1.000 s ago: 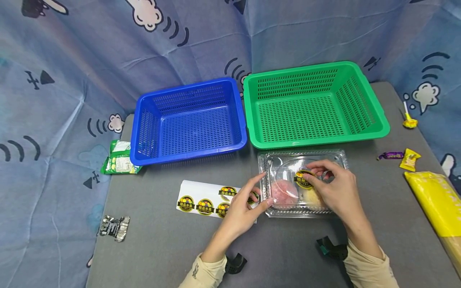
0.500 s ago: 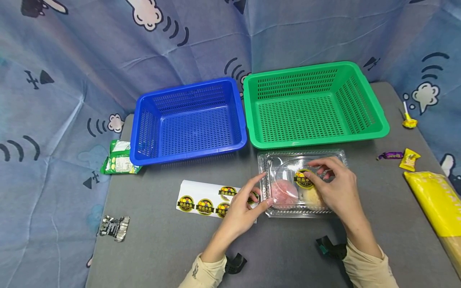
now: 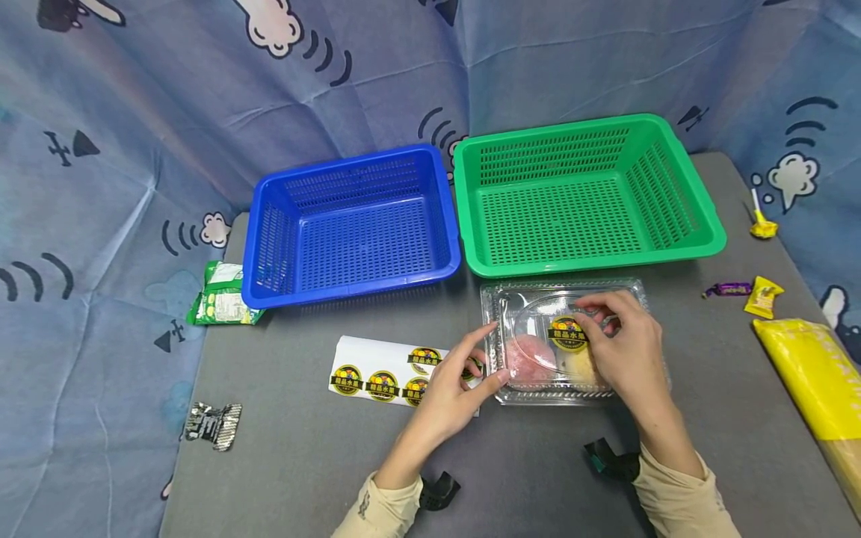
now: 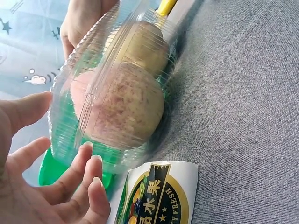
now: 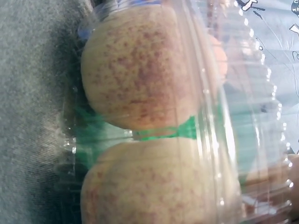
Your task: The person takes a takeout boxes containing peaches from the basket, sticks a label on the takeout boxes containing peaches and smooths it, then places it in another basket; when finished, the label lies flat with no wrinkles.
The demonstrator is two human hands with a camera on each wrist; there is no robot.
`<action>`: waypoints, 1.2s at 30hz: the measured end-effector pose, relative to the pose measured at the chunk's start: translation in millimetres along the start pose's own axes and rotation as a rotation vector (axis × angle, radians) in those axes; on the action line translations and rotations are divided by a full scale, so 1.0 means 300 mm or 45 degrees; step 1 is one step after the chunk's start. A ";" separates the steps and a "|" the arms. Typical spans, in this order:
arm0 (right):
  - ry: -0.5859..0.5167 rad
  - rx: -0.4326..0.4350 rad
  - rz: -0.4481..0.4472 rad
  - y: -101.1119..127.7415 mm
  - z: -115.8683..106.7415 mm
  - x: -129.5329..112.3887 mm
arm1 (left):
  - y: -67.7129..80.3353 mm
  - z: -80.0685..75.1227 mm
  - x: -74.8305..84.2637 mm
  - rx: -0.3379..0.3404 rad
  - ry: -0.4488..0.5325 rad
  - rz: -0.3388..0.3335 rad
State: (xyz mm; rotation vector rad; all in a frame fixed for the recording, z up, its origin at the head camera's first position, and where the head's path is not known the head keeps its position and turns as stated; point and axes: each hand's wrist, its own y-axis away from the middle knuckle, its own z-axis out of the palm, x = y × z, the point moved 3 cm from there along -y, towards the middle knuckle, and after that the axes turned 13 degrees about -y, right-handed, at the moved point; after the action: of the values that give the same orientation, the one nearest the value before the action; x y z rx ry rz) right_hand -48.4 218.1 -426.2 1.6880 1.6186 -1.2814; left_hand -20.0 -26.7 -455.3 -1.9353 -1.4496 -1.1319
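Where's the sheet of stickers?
In the head view, the sheet of stickers lies on the grey table, left of the clear box and on the near side of the blue basket.

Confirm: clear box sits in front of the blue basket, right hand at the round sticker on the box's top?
Wrong colour: the head view shows the clear box in front of the green basket. The right hand is indeed at the round sticker on its top.

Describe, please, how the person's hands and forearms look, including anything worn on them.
The left hand and right hand are without gloves. The left sleeve and right sleeve are cream-coloured; the left one bears a small dark marking. A black curved piece juts out at the left cuff, another black piece at the right.
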 end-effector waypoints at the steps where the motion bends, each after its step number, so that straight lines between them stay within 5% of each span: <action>1: -0.007 0.001 -0.002 0.000 -0.001 0.001 | -0.001 0.000 0.000 0.001 -0.001 -0.001; 25: -0.060 -0.160 -0.086 0.006 -0.024 0.000 | 0.001 0.001 -0.005 -0.009 0.024 0.001; 36: 0.060 -0.301 -0.107 -0.020 -0.130 0.007 | 0.001 -0.001 -0.007 -0.023 0.001 -0.021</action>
State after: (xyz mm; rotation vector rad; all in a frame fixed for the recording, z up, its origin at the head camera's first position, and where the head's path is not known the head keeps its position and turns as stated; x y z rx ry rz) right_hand -42.7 252.9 -408.8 1.5316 1.8072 -1.0473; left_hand -19.9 -28.1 -456.8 -1.9379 -1.4624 -1.1571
